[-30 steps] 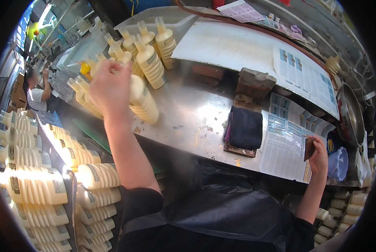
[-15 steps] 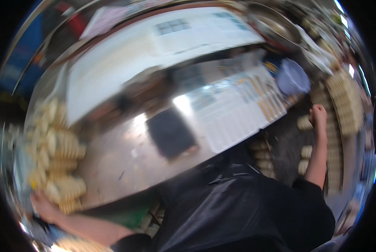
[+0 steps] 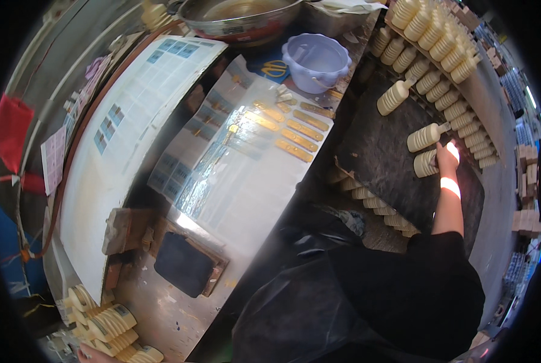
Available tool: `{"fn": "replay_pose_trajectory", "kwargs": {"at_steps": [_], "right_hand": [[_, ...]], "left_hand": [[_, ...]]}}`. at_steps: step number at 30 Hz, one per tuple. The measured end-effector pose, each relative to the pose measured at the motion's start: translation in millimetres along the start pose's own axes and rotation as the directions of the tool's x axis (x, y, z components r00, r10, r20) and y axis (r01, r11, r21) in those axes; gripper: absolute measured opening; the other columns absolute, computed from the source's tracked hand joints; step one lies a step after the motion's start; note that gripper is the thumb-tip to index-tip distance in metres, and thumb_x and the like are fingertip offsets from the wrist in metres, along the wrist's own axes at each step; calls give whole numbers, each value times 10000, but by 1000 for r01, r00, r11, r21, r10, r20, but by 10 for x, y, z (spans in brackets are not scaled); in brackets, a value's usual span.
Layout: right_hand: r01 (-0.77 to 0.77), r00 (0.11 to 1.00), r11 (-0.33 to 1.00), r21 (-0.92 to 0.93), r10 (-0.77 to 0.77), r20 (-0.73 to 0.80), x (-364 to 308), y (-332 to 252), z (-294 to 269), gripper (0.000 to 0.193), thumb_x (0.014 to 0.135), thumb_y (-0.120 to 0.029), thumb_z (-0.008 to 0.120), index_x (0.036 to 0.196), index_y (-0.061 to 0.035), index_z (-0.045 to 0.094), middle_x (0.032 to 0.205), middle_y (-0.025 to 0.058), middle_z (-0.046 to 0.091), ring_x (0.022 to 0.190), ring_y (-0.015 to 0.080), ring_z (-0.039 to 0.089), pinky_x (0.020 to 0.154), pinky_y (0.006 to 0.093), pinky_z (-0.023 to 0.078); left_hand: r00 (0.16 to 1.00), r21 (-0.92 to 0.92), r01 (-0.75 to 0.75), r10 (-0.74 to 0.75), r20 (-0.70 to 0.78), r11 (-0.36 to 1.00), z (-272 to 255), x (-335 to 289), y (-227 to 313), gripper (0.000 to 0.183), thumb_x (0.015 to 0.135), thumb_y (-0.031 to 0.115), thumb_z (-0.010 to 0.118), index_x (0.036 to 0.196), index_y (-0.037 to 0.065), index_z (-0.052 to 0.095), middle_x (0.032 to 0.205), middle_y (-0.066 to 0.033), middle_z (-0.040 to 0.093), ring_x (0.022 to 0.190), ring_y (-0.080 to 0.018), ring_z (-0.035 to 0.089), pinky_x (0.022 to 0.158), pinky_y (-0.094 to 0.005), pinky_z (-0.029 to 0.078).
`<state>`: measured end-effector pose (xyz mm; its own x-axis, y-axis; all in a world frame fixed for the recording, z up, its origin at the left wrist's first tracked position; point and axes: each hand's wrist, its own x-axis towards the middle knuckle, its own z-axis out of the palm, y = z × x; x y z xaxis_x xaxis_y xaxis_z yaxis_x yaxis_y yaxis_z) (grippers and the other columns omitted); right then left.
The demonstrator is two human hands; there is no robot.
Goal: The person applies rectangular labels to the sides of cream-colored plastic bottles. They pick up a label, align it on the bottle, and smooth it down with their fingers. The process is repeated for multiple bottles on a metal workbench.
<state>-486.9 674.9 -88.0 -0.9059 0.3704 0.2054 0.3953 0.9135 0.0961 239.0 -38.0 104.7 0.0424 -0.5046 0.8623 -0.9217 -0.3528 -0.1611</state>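
Observation:
On the right, my right hand (image 3: 447, 157) is closed at the handle end of a short stack of cream, ribbed-looking handled pieces (image 3: 426, 163) on a dark board. A similar cream stack (image 3: 424, 138) lies just beyond it, and another (image 3: 394, 98) lies farther off. Only a sliver of my left hand (image 3: 94, 354) shows at the lower left edge, its fingers mostly cut off. It is beside a pile of cream pieces with blue-printed faces (image 3: 110, 323).
A worktable holds a printed transfer sheet (image 3: 255, 181) with yellow strips (image 3: 297, 136), a black pad (image 3: 184, 264), a lavender basin (image 3: 317, 63) and a metal pan (image 3: 240, 21). Long rows of cream stacks (image 3: 439, 36) line the dark board's (image 3: 379, 148) far side.
The view has swung to the right. My right hand, earlier a closed fist above the stacks, is now down at one stack's handle. My left hand has slid nearly out of view.

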Motion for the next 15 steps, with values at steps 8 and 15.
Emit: {"fn": "replay_pose_trajectory", "kwargs": {"at_steps": [8, 15], "right_hand": [[-88, 986, 985, 151, 65, 152, 761, 1, 472, 820, 919, -622, 598, 1504, -71, 437, 1410, 296, 562, 1282, 453, 579, 1055, 494, 488], [-241, 965, 895, 375, 261, -3, 942, -35, 855, 839, 882, -572, 700, 1401, 44, 466, 1403, 322, 571, 1297, 426, 581, 1045, 477, 484]], "left_hand": [[934, -492, 19, 160, 318, 870, -358, 279, 1132, 465, 1020, 491, 560, 1278, 126, 686, 1154, -89, 749, 1060, -275, 709, 885, -384, 534], [885, -702, -93, 382, 267, 706, -733, -7, 1748, 350, 1012, 383, 619, 1153, 83, 729, 1033, -98, 756, 937, -260, 716, 826, -379, 534]]}}
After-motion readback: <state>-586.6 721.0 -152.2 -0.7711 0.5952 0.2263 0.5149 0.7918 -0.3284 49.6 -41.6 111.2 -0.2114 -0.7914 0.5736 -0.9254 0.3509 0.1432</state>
